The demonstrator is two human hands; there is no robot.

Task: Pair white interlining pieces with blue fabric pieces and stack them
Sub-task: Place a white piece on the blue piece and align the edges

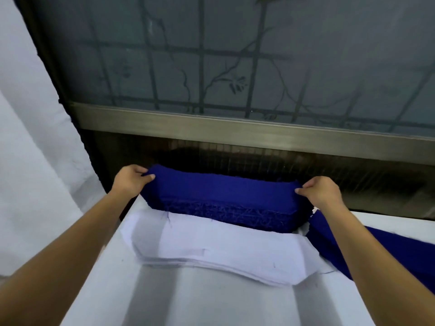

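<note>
In the head view, a thick stack of blue fabric pieces (223,196) is sitting at the far edge of the white counter (211,300), with its frayed cut edges facing the person. The left hand (131,178) is gripping the stack's left end, thumb on top and fingers curled behind it, while the right hand (320,191) is pinching the stack's right end in the same way; both hands are closed on the cloth. Just nearer than the blue stack, and partly tucked under its front edge, a flatter pile of white interlining pieces (223,250) is lying with its layered edges fanning toward the person. To the right of the blue stack, more blue cloth (334,243) is trailing over the counter beneath the right forearm. Nearer than the interlining, the counter is lying bare. Behind the blue stack, a dark gap is running below a frosted window (235,55).
</note>
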